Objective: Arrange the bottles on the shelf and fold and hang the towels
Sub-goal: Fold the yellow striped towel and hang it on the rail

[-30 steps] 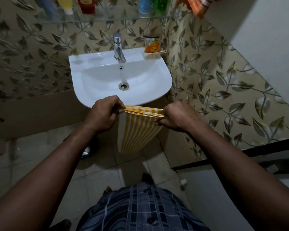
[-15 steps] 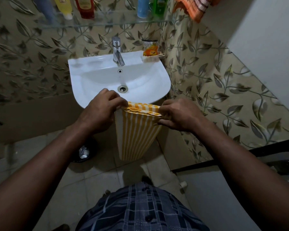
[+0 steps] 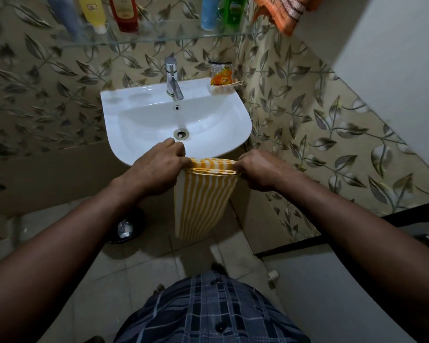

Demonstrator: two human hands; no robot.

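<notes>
A yellow-and-white striped towel (image 3: 203, 199), folded into layers, hangs down in front of the white sink (image 3: 139, 127). My left hand (image 3: 154, 169) pinches its top left corner and my right hand (image 3: 260, 170) pinches its top right corner, holding the top edge level just below the sink's front rim. Several bottles stand on a glass shelf (image 3: 159, 39) at the top: a yellow bottle (image 3: 93, 13), a red bottle (image 3: 124, 12), a blue bottle (image 3: 208, 12) and a green bottle (image 3: 233, 9). An orange striped towel (image 3: 282, 11) hangs at the top right.
A chrome tap (image 3: 172, 78) and an orange sachet (image 3: 221, 74) sit at the sink's back. Leaf-patterned tiles cover both walls. A dark floor drain (image 3: 125, 229) lies on the tiled floor at left. A white wall stands at right.
The camera tilted down a little, so sink and shelf sit lower in view. Both hands rose slightly toward the sink's rim with the towel still held between them.
</notes>
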